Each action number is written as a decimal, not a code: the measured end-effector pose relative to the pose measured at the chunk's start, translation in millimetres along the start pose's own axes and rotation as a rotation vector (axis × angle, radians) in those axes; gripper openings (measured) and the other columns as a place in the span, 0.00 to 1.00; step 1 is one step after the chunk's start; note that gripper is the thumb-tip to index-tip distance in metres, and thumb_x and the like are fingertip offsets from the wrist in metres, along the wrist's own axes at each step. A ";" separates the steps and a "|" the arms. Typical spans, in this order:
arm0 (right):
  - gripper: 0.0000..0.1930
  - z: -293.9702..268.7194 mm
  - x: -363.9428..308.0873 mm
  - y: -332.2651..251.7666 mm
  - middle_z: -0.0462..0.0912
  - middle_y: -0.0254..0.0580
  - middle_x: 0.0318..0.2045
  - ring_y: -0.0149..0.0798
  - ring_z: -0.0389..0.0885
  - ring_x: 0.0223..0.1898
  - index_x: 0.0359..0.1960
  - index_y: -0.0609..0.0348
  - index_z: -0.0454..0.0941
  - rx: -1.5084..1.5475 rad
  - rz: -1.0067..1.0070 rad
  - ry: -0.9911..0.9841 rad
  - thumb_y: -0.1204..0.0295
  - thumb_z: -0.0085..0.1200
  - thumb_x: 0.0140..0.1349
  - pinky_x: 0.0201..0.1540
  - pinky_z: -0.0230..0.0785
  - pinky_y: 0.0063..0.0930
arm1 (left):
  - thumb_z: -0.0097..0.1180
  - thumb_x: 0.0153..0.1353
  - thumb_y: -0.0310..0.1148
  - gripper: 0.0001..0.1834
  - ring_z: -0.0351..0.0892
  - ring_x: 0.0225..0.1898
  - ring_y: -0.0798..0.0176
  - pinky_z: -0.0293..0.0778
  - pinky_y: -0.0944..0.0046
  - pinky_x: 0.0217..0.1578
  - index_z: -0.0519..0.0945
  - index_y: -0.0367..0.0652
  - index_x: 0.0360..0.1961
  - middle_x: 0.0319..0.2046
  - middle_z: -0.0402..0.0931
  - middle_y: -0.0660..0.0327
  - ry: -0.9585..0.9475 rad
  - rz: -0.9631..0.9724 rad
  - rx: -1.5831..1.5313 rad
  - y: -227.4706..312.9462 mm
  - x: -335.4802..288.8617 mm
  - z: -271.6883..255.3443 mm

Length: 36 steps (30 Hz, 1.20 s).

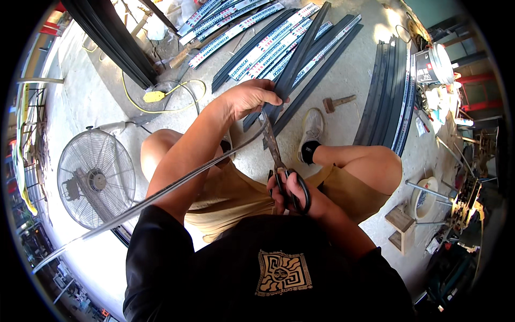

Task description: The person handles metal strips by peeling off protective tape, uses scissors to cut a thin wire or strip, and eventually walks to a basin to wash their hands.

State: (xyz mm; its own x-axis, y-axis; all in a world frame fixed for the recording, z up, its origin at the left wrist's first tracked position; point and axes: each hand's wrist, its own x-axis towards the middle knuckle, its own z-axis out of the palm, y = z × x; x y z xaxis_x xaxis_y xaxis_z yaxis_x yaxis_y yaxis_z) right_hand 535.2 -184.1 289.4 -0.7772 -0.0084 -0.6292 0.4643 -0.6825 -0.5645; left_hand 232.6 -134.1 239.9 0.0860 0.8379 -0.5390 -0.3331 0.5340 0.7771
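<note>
My left hand (pixel 249 99) is closed around the near end of a long dark metal profile (pixel 304 51), thumb stretched along it. My right hand (pixel 294 192) grips the black handles of a pair of scissors (pixel 274 153), its worn blades pointing up toward the left hand. A long grey flexible strip (pixel 166 193) comes in from the lower left, passes over my left forearm and bends up to the blades just below my left fingers. Whether it lies between the blades or across them is hard to tell.
More profiles (pixel 268 45) with printed film lie on the concrete floor ahead, and a dark stack (pixel 383 96) lies right. A mallet (pixel 338 103) sits between them. Left are a fan (pixel 96 180) and a yellow cord (pixel 155 96); right, a white bucket (pixel 435 64) and wooden block (pixel 401 228).
</note>
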 end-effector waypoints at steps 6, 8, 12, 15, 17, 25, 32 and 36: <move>0.47 -4.4 6.8 -7.7 0.72 0.30 0.30 0.30 0.72 0.30 0.54 0.56 0.73 0.097 -0.032 -0.031 0.20 0.30 0.66 0.37 0.66 0.25 | 0.71 0.56 0.31 0.30 0.78 0.46 0.75 0.69 0.75 0.40 0.77 0.37 0.61 0.48 0.85 0.65 0.005 -0.042 0.062 0.9 -2.3 2.7; 0.38 -5.9 7.1 -9.6 0.74 0.31 0.29 0.30 0.74 0.28 0.51 0.57 0.74 0.206 -0.084 -0.061 0.30 0.34 0.74 0.37 0.70 0.27 | 0.71 0.55 0.31 0.30 0.77 0.44 0.76 0.67 0.76 0.38 0.78 0.38 0.60 0.47 0.85 0.65 -0.003 -0.047 0.047 0.7 -2.2 2.9; 0.38 -4.9 5.9 -12.6 0.73 0.30 0.28 0.30 0.73 0.28 0.50 0.56 0.74 0.170 -0.097 -0.039 0.29 0.34 0.74 0.36 0.69 0.26 | 0.71 0.55 0.32 0.29 0.77 0.42 0.75 0.66 0.74 0.37 0.78 0.41 0.58 0.46 0.85 0.66 -0.002 -0.067 0.000 7.8 -6.5 4.7; 0.37 -4.5 6.3 -12.8 0.73 0.29 0.27 0.29 0.73 0.28 0.49 0.55 0.73 0.148 -0.082 -0.036 0.29 0.34 0.74 0.35 0.68 0.25 | 0.70 0.55 0.30 0.28 0.78 0.43 0.73 0.67 0.72 0.40 0.77 0.42 0.58 0.46 0.86 0.65 0.021 -0.093 -0.010 6.2 -4.8 3.3; 0.37 -3.4 9.1 -10.9 0.72 0.29 0.27 0.29 0.72 0.28 0.48 0.54 0.73 0.136 -0.090 -0.028 0.30 0.34 0.74 0.35 0.67 0.23 | 0.70 0.56 0.29 0.28 0.79 0.44 0.72 0.68 0.70 0.42 0.76 0.42 0.58 0.46 0.86 0.65 0.044 -0.107 -0.012 4.8 -2.4 1.8; 0.43 -5.2 14.1 -4.5 0.67 0.29 0.23 0.28 0.66 0.22 0.46 0.53 0.71 0.044 -0.103 0.006 0.20 0.34 0.64 0.28 0.59 0.23 | 0.68 0.57 0.26 0.26 0.84 0.51 0.66 0.71 0.66 0.53 0.75 0.40 0.57 0.49 0.88 0.57 0.014 -0.136 -0.068 -5.4 6.8 -3.5; 0.33 -8.1 13.2 2.6 0.68 0.29 0.22 0.26 0.67 0.21 0.41 0.55 0.71 0.073 -0.147 0.038 0.34 0.41 0.75 0.26 0.62 0.23 | 0.68 0.57 0.26 0.27 0.84 0.51 0.67 0.71 0.68 0.53 0.75 0.39 0.58 0.49 0.88 0.58 0.010 -0.144 -0.052 -12.5 10.4 -5.1; 0.32 -6.6 9.6 -1.0 0.68 0.29 0.22 0.26 0.67 0.21 0.40 0.55 0.71 0.053 -0.140 0.039 0.34 0.41 0.75 0.25 0.62 0.22 | 0.67 0.58 0.27 0.26 0.84 0.49 0.69 0.73 0.70 0.50 0.76 0.38 0.58 0.48 0.88 0.59 0.017 -0.153 -0.036 -15.9 12.6 -5.5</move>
State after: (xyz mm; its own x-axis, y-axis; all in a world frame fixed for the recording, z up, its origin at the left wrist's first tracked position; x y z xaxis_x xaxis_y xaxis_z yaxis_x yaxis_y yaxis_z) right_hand 530.1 -178.6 280.4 -0.8151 0.1168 -0.5674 0.3291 -0.7127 -0.6195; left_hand 233.8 -132.6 219.0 0.1228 0.7450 -0.6556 -0.3512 0.6505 0.6734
